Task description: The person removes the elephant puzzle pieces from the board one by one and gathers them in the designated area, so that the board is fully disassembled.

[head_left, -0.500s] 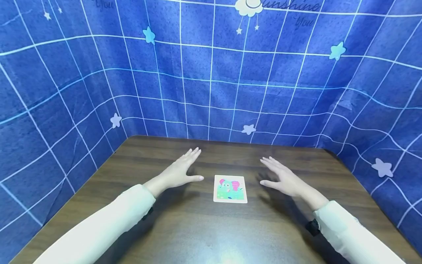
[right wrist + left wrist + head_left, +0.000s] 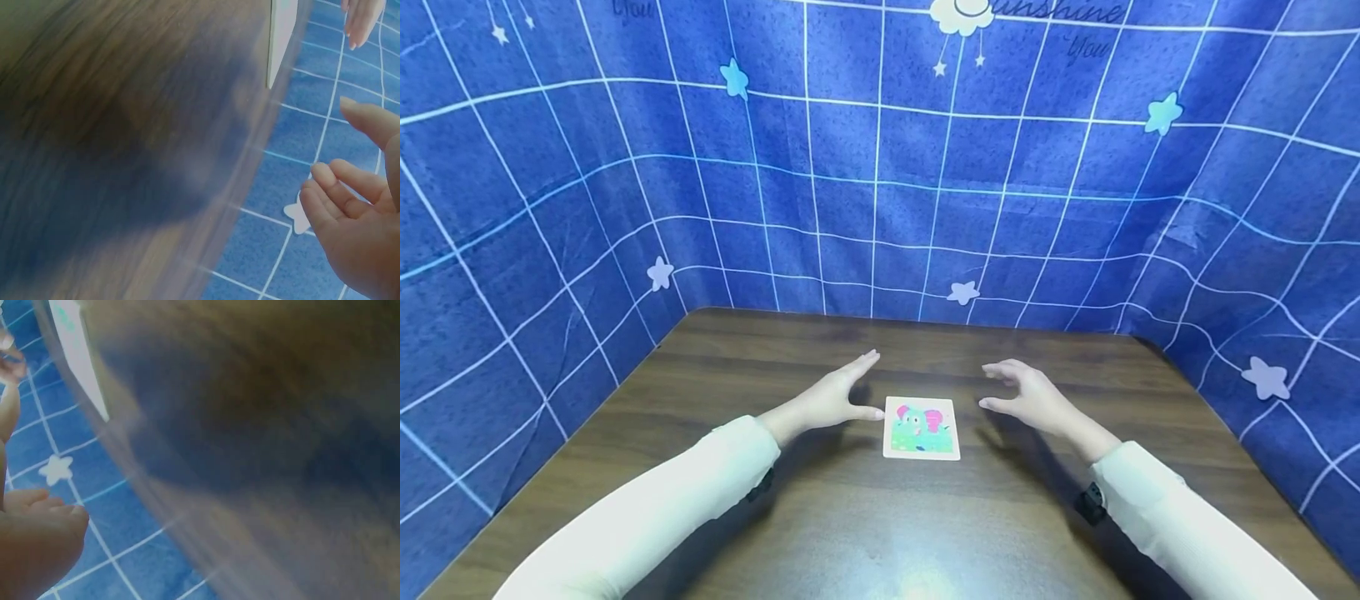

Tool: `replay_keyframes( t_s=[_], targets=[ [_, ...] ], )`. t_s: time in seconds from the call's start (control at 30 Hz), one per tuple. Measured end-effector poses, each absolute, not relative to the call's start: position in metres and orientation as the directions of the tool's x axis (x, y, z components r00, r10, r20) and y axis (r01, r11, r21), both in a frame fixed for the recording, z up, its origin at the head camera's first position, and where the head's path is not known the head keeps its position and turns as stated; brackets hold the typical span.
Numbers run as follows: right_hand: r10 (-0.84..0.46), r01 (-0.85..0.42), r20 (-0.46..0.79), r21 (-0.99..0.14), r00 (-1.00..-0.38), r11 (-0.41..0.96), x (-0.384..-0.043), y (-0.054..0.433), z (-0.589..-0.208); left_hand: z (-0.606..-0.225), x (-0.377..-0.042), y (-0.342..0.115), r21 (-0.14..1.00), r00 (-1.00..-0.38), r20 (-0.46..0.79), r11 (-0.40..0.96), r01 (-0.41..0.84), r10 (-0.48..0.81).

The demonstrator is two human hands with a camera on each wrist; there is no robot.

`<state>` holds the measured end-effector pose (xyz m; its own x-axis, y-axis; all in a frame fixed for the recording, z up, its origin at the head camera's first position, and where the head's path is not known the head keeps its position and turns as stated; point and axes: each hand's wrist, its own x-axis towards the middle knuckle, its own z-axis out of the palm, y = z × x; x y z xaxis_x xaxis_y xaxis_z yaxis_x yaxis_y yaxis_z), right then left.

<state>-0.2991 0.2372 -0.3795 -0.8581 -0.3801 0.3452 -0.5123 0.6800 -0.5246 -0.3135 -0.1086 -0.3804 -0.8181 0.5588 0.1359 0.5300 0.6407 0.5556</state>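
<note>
A square, pale-rimmed picture board (image 2: 921, 428) with a teal and pink elephant lies flat on the wooden table. My left hand (image 2: 833, 400) is just left of it, fingers extended and the thumb tip right at the board's left edge in the head view. On the other side, my right hand (image 2: 1033, 398) hovers a little way off the board, thumb apart from gently bent fingers, nothing between them. The left wrist view shows the board's edge (image 2: 80, 356) beyond the left hand (image 2: 40, 544). In the right wrist view the right hand (image 2: 356, 206) has its palm side showing.
The brown wooden table (image 2: 760, 533) reaches to a blue curtain (image 2: 850, 208) with white grid lines and stars, which hangs behind it and along both sides. Dark bands (image 2: 1090, 504) sit on the wrists below the white sleeves.
Both hands have moved inward toward the picture board, the left one to the right and the right one to the left. The right fingers have bent a little more.
</note>
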Motion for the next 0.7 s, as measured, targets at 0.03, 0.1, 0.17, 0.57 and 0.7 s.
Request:
replay_keyframes(
  t_s=[0.03, 0.1, 0.17, 0.57, 0.7],
  targets=[
    [-0.371, -0.506, 0.347, -0.534, -0.862, 0.677, -0.3, 0.236, -0.38, -0.382, -0.314, -0.106, 0.559, -0.82, 0.128, 0.642, 0.525, 0.559],
    [-0.352, -0.493, 0.348, -0.546, -0.869, 0.677, -0.302, 0.233, -0.381, -0.387, -0.314, -0.103, 0.567, -0.817, 0.121, 0.636, 0.523, 0.565],
    [-0.334, -0.48, 0.348, -0.558, -0.876, 0.677, -0.304, 0.229, -0.382, -0.391, -0.314, -0.099, 0.569, -0.817, 0.109, 0.639, 0.518, 0.566],
    [-0.252, -0.367, 0.267, -0.664, -0.93, 0.652, -0.307, 0.205, -0.384, -0.397, -0.311, -0.084, 0.595, -0.818, 0.037, 0.645, 0.479, 0.574],
    [-0.237, -0.32, 0.217, -0.686, -0.947, 0.653, -0.309, 0.198, -0.393, -0.404, -0.309, -0.082, 0.585, -0.81, 0.016, 0.652, 0.483, 0.586]
  ],
)
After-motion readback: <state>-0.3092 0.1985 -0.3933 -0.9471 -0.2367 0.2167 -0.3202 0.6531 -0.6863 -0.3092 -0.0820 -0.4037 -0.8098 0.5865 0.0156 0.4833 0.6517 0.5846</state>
